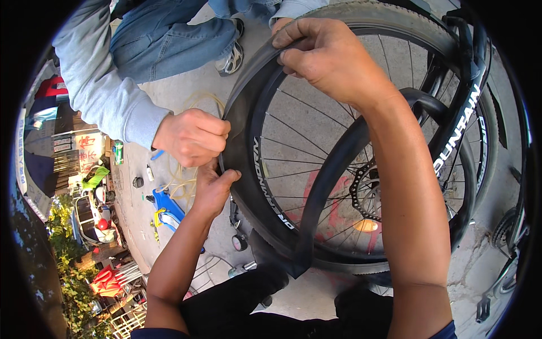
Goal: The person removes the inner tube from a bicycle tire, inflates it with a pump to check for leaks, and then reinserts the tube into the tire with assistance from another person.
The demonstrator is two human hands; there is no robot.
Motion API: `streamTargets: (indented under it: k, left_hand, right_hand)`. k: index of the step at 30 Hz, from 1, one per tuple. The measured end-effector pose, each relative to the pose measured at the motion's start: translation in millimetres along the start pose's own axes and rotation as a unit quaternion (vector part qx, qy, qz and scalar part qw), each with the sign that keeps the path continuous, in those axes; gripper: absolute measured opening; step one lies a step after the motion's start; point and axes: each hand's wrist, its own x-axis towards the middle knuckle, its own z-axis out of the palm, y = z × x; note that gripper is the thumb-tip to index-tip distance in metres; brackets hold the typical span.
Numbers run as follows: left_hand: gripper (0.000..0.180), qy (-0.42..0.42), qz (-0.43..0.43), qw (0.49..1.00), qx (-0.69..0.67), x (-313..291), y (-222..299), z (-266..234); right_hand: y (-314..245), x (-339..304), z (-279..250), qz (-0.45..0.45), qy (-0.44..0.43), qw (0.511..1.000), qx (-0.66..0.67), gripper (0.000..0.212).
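A bicycle wheel's black tire [239, 138] is pulled partly away from its rim [264, 178] on the left side. My right hand [319, 56] is closed on the tire's upper left edge, with thumb and fingers pinching it. Lower down, my left hand [214, 189] grips the same edge, thumb on top and fingers mostly hidden. Just above it, another person's closed hand [195, 135] is at the tire's edge; what it holds, if anything, is hidden. That person's other hand [280, 24] is partly visible beside my right fingers. A black inner tube [322, 203] hangs loose across the spokes.
The wheel has a disc brake rotor [364, 189] and sits by a black fork [460, 127]. A blue tool-like object [167, 208], pale yellow hose [183, 175] and a green can [118, 152] are on the concrete. Another bicycle's pedal [483, 309] is at right.
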Motion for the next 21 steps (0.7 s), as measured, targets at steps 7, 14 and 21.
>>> streamTargets:
  k: [7, 14, 21]
  left_hand:
    - [0.035, -0.009, 0.001, 1.000, -0.009, -1, 4, -6]
    - [0.036, -0.022, -0.008, 1.000, 0.001, -4, 9, -8]
    - [0.044, -0.084, -0.028, 0.995, 0.045, -4, 15, -17]
  right_hand:
    - [11, 0, -4, -0.031, 0.007, 0.999, 0.022, 0.020]
    - [1, 0, -8, 0.008, 0.012, 1.000, 0.006, 0.027]
    - [-7, -4, -12, -0.014, -0.032, 0.996, -0.082, 0.036]
